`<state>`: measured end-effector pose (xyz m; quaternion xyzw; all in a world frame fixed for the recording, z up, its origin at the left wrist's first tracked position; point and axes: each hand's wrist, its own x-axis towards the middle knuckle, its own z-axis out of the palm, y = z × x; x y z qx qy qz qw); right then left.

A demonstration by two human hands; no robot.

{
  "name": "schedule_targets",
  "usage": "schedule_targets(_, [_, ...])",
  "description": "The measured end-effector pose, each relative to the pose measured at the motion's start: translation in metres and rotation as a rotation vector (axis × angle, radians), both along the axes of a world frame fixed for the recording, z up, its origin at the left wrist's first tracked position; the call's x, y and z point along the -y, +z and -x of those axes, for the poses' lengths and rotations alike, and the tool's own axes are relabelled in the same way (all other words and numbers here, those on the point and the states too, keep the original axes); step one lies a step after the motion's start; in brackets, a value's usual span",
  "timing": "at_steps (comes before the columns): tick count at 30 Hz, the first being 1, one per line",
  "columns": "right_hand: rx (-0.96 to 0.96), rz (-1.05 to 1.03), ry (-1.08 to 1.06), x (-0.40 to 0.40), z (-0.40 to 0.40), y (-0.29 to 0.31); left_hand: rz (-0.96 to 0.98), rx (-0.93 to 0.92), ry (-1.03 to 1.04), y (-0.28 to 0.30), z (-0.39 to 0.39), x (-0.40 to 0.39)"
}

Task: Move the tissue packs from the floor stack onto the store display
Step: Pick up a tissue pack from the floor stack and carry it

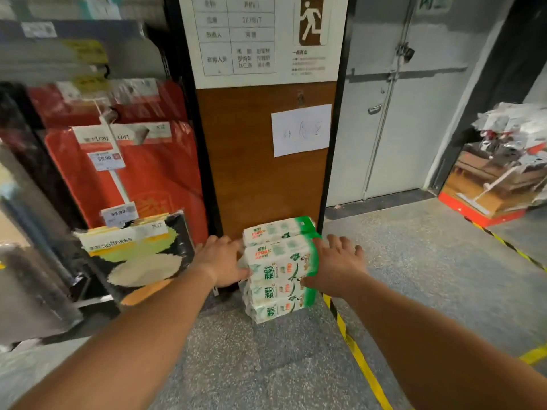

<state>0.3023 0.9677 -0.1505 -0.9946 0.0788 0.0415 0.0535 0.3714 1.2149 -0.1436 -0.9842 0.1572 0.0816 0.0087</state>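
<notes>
Picking up from the floor stack

The tissue packs (278, 270), soft white-and-green plastic-wrapped blocks, stand stacked on the speckled floor (266, 365) against a brown panel (251, 161). The left hand (222, 261) and right hand (334, 267) press flat, fingers spread, on opposite sides; next comes an even squeeze and lift.

4 tissue packs (278, 270), 2 hands, 2 price tags (107, 160), 3 paper notices (301, 130)

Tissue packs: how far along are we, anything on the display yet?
Nothing visibly done: no pack shows on the shelving at left. In hand: the left hand and right hand press the sides of the tissue packs, stacked on the floor against the brown panel. Lifting and placing remain.
</notes>
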Motion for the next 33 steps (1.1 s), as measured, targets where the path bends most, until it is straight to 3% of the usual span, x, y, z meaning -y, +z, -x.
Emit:
schedule_targets(10, [-0.135,0.03,0.112,0.08,-0.188,-0.05,0.05,-0.076,0.149,-0.067,-0.153,0.065])
schedule_targets(19, [-0.265,0.01,0.178,0.122,-0.343,-0.149,0.014,-0.153,0.15,-0.183,-0.321,0.094])
schedule_targets(25, [-0.346,0.023,0.234,0.145,-0.43,-0.226,-0.089,-0.234,0.136,-0.28,-0.372,0.113])
schedule_targets(33, [-0.443,0.062,0.396,0.157,-0.518,-0.371,-0.099,-0.318,0.184,-0.397,-0.441,0.13])
